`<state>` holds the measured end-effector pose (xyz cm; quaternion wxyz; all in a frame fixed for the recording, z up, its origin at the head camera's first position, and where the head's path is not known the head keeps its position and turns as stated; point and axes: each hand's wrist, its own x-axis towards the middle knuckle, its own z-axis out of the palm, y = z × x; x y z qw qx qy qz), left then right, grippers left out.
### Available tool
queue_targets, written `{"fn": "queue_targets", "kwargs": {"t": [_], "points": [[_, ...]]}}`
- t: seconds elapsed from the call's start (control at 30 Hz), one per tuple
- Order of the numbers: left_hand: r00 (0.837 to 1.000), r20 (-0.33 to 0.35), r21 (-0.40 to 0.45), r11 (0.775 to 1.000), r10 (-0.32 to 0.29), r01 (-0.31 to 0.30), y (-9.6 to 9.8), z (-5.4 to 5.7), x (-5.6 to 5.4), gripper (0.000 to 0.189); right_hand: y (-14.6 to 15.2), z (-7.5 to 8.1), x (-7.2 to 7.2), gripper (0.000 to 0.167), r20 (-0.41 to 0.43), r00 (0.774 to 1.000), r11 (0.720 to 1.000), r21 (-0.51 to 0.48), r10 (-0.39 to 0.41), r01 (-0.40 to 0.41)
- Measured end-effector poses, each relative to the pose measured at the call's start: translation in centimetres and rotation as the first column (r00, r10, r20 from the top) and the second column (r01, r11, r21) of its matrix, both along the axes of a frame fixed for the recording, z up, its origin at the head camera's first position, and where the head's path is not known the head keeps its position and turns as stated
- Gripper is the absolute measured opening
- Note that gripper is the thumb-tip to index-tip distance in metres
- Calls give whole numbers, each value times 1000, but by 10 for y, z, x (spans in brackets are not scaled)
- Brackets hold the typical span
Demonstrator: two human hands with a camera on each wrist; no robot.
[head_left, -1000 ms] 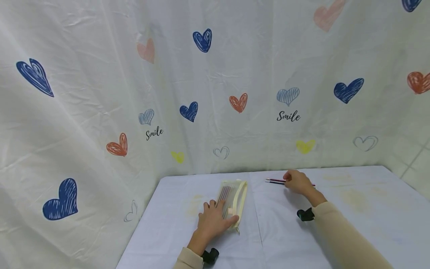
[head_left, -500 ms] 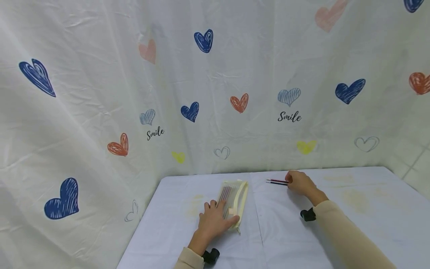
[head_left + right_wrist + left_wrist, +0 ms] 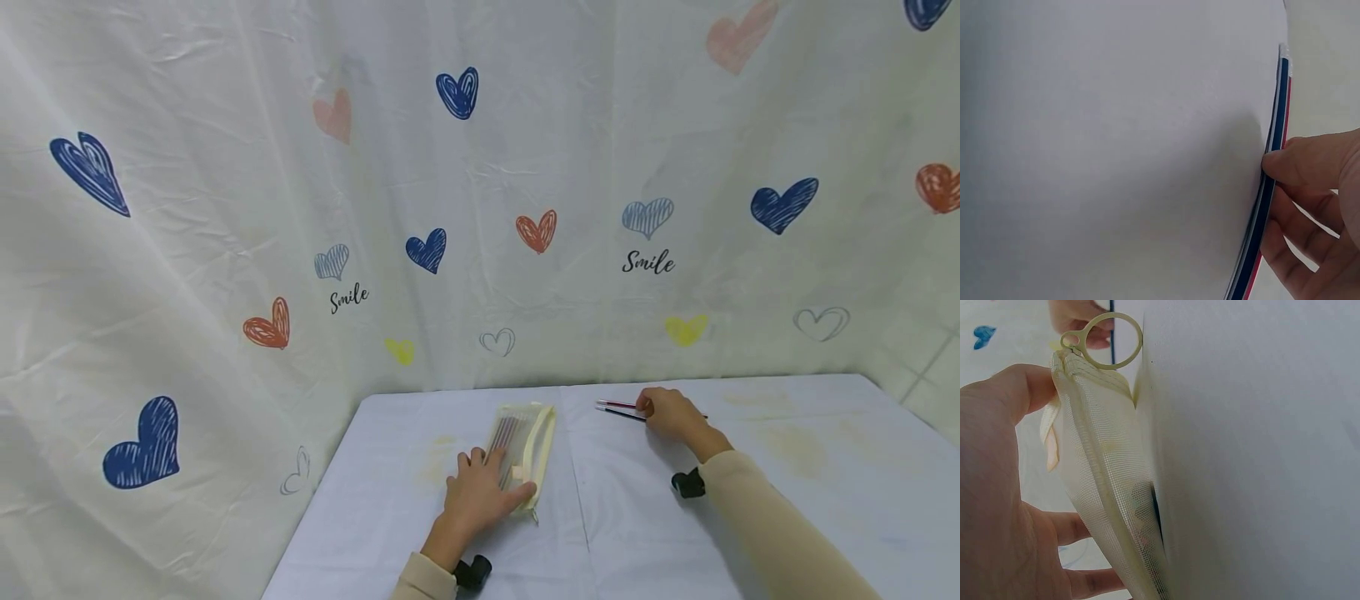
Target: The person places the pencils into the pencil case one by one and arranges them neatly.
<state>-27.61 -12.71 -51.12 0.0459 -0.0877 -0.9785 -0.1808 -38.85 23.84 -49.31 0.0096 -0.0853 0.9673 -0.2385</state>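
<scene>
My left hand rests with spread fingers on a cream mesh zip pouch, which lies on the table. Through the mesh show several pencils. A round ring pull sits at the pouch's end in the left wrist view. Farther right, my right hand pinches a dark blue pencil between thumb and fingers, low over the white cloth. Just behind it is a red pencil, partly covered by the fingers; whether they grip it too I cannot tell.
A white cloth with faint yellowish stains covers the table. Behind stands a white curtain printed with hearts. A black wrist camera sits on the right wrist, another camera on the left.
The blue pencil has tilted slightly away from the red one, so a gap opens between them toward the hand. My right hand has shifted slightly right. My left hand stays on the pouch.
</scene>
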Motion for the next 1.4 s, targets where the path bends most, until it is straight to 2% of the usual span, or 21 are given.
{"fn": "queue_targets", "kwargs": {"t": [0.3,0.57,1.1,1.4], "points": [[1000,2,3,1000,2,-2,1,2,1,86,0,-3,-1,20,15,1000,1000,25,-16,16],[1000,3,-1,1000,-5,5,1,2,1,85,-1,-6,1,21,58,998,999,-28,26,-24],[1000,4,10,1000,-7,7,1,5,5,85,-12,0,9,17,-26,995,988,-114,98,-100],[1000,-2,5,1000,-2,2,2,3,3,86,-19,5,14,21,-40,996,984,-155,80,-85]]}}
